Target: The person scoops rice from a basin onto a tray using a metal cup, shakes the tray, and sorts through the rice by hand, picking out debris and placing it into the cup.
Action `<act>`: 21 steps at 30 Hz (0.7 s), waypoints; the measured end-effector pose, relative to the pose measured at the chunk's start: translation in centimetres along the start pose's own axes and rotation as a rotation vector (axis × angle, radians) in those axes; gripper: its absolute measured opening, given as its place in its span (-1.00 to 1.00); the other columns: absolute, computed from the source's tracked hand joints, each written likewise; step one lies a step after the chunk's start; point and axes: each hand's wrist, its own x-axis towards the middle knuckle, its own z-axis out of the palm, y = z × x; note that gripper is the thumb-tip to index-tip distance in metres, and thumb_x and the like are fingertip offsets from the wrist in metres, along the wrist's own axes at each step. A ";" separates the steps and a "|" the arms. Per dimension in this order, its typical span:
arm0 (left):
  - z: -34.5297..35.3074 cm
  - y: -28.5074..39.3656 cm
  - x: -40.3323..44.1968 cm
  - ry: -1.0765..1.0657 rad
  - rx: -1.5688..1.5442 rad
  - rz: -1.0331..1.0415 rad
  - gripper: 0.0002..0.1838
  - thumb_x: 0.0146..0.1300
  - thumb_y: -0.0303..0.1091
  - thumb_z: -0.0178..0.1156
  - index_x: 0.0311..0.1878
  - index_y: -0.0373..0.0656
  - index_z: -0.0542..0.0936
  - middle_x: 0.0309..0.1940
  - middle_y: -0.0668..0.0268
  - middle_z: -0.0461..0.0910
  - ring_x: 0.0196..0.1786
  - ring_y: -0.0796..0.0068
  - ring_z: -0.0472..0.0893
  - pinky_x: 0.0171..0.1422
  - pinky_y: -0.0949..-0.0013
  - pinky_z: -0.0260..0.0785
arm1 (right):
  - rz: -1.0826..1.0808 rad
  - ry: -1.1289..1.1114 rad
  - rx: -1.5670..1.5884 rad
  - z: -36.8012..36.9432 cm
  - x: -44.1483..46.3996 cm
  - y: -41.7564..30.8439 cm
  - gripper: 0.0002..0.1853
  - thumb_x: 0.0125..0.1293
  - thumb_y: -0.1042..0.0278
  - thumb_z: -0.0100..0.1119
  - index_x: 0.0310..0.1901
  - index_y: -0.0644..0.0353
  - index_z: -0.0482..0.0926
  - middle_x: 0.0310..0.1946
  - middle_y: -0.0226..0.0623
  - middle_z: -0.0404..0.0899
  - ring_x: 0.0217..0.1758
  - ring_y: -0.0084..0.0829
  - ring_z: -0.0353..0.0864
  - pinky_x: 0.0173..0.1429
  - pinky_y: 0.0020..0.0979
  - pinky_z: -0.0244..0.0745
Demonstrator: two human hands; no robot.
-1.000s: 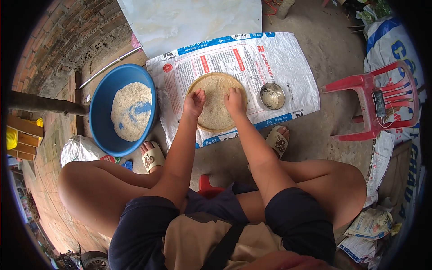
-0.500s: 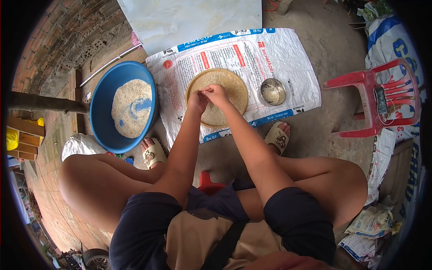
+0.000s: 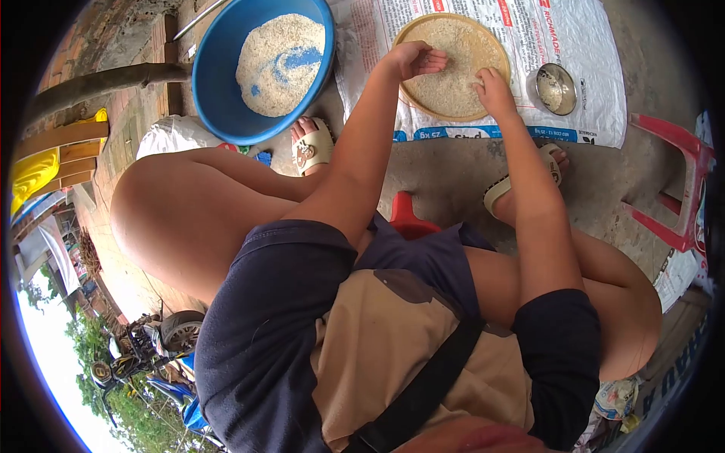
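A round tan tray spread with pale grains lies on a printed white sack. Over the tray's left part is my left hand, palm turned up, fingers stretched out, nothing in it. My right hand is at the tray's right side with its fingers pinched together over the grains; whatever they hold is too small to make out. Right of the tray stands a metal bowl with some grains inside. A blue basin holding a heap of pale grains is at the left.
A red plastic chair stands at the right. A red stool shows between my legs. Wooden slats with yellow cloth and a wooden pole are at the left. A motorbike is at the lower left.
The view has tilted and shifted, so the tray and basin appear higher and farther right. My hands, together over the tray half a second ago, are now apart, the left one opened.
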 end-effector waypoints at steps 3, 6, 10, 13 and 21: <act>-0.4 0.0 0.1 -0.001 0.053 -0.028 -0.57 0.38 -0.33 -0.32 -0.02 -0.44 0.48 -0.19 0.06 0.59 -0.11 0.31 0.61 0.07 0.37 0.48 | 0.167 0.067 -0.061 1.5 0.8 -0.7 -0.82 0.10 0.43 0.17 -0.24 0.23 0.53 -0.31 -0.14 0.56 -0.21 -0.13 0.56 -0.13 -0.25 0.45; -0.8 0.0 1.1 -0.012 0.112 -0.071 -0.56 0.38 -0.31 -0.32 -0.01 -0.44 0.47 -0.18 0.07 0.59 -0.09 0.32 0.61 0.08 0.37 0.48 | 0.229 0.056 0.175 2.3 3.4 -2.3 -0.85 0.11 0.41 0.19 -0.28 0.23 0.56 -0.38 -0.20 0.60 -0.30 -0.21 0.60 -0.19 -0.31 0.48; -0.7 0.5 1.6 0.082 0.064 -0.053 -0.65 0.35 -0.35 -0.24 -0.03 -0.38 0.47 -0.14 0.12 0.59 -0.07 0.31 0.60 0.10 0.31 0.46 | 0.140 0.223 0.517 2.5 7.2 -8.0 -0.84 0.11 0.34 0.22 -0.29 0.20 0.60 -0.41 -0.22 0.62 -0.35 -0.28 0.62 -0.22 -0.37 0.49; -0.8 0.8 2.1 0.075 -0.128 0.097 -0.68 0.35 -0.34 -0.23 -0.07 -0.35 0.46 -0.12 0.14 0.57 -0.07 0.30 0.59 0.10 0.29 0.47 | -0.040 0.181 0.443 3.0 8.6 -9.0 -0.81 0.18 0.26 0.20 -0.26 0.19 0.59 -0.35 -0.30 0.62 -0.29 -0.41 0.61 -0.17 -0.43 0.47; -4.9 0.3 3.2 -0.007 -0.333 0.079 -0.65 0.37 -0.32 -0.25 -0.12 -0.40 0.46 -0.26 0.07 0.59 -0.21 0.27 0.62 -0.05 0.30 0.53 | 0.014 0.459 -0.033 2.8 4.0 -5.1 -0.77 0.15 0.19 0.19 -0.26 0.14 0.52 -0.30 -0.22 0.50 -0.14 -0.13 0.45 -0.02 -0.20 0.34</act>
